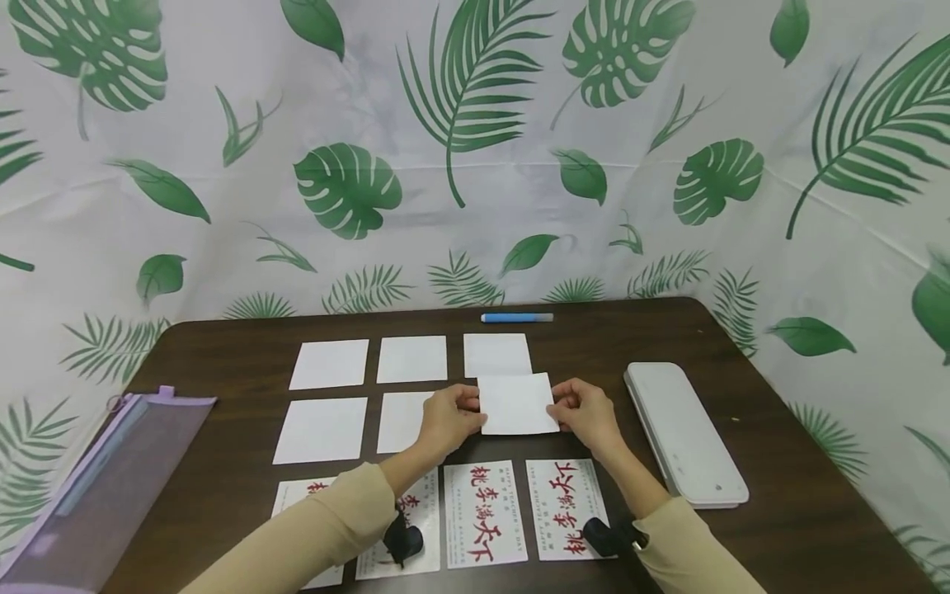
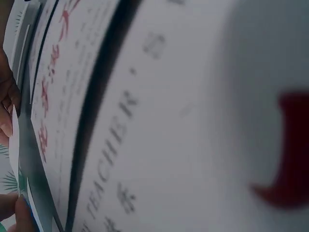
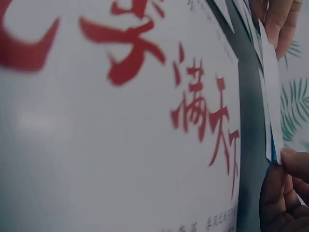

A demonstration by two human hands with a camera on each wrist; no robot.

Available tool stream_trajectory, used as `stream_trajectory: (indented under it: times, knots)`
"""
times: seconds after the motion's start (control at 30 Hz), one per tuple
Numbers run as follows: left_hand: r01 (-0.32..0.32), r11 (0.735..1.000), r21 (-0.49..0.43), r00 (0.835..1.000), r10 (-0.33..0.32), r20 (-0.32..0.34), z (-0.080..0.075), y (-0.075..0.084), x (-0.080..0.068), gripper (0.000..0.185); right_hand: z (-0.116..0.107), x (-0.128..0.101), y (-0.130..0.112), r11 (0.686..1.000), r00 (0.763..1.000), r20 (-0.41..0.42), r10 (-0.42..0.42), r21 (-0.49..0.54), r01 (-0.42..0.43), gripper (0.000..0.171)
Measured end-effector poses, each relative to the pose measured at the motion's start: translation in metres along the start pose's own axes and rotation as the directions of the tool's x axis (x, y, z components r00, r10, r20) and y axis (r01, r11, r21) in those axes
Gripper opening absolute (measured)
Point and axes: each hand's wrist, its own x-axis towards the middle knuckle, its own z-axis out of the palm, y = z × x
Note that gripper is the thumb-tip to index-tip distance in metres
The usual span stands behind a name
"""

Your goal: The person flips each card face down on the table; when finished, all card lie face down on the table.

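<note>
A blank white card (image 1: 518, 404) is held up over the table between both hands. My left hand (image 1: 449, 421) pinches its left edge, and my right hand (image 1: 586, 412) pinches its right edge. In the head view the held card overlaps the lower part of another white card (image 1: 496, 353) in the back row. In the right wrist view, thumb and fingers (image 3: 295, 164) grip the card's side (image 3: 271, 87). Near me lies a row of cards with red Chinese lettering, among them one printed card (image 1: 486, 513) below the held card and another (image 1: 570, 507) under my right forearm.
More blank cards (image 1: 329, 365) lie in rows at the left and middle. A blue marker (image 1: 517, 318) rests near the far table edge. To the right is a white case (image 1: 686, 433); on the left, a purple-edged mesh pouch (image 1: 126, 470). A leaf-patterned cloth (image 1: 475, 223) hangs behind the table.
</note>
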Motion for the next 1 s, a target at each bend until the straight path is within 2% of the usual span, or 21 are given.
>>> stream_trajectory:
  times: [0.2,0.3,0.43,0.6,0.7,0.8,0.87,0.93,1.0]
  knots:
    - [-0.068,0.983,0.172,0.996,0.058,0.063,-0.002,-0.002,-0.002,0.036,0.002,0.001,0.003,0.995,0.999,0.031,-0.028,-0.093,0.03,0.019]
    - [-0.077,0.968,0.238,0.995,0.061,0.075,-0.003,-0.002,-0.001,0.034,0.002,0.001,0.003,0.989,0.999,0.038,-0.033,-0.143,0.038,0.019]
    - [-0.067,0.954,0.291,0.996,0.046,0.076,-0.004,-0.002,0.002,0.032,0.002,0.001,0.002,0.978,0.998,0.05,-0.041,-0.2,0.05,0.019]
    - [-0.086,0.938,0.335,0.993,0.056,0.1,-0.003,-0.001,0.008,0.032,0.002,0.003,0.0,0.959,0.997,0.052,-0.064,-0.272,0.076,0.021]
    - [-0.082,0.926,0.368,0.995,0.053,0.089,-0.01,-0.001,0.007,0.032,0.007,0.005,-0.004,0.944,0.992,0.087,-0.086,-0.31,0.109,0.022]
    - [-0.094,0.928,0.36,0.993,0.06,0.105,-0.015,0.004,0.01,0.033,0.005,0.006,-0.007,0.932,0.991,0.09,-0.098,-0.342,0.123,0.024]
    - [-0.098,0.945,0.313,0.989,0.057,0.138,-0.021,0.01,0.011,0.035,0.001,0.004,-0.011,0.932,0.99,0.064,-0.123,-0.337,0.137,0.026]
    - [-0.085,0.966,0.242,0.984,0.044,0.17,-0.033,0.016,0.008,0.036,-0.001,0.001,-0.019,0.937,0.984,0.026,-0.176,-0.3,0.176,0.026]
    - [-0.046,0.982,0.181,0.982,0.011,0.188,-0.05,0.02,0.002,0.037,0.002,-0.005,-0.032,0.946,0.97,0.003,-0.241,-0.223,0.236,0.025]
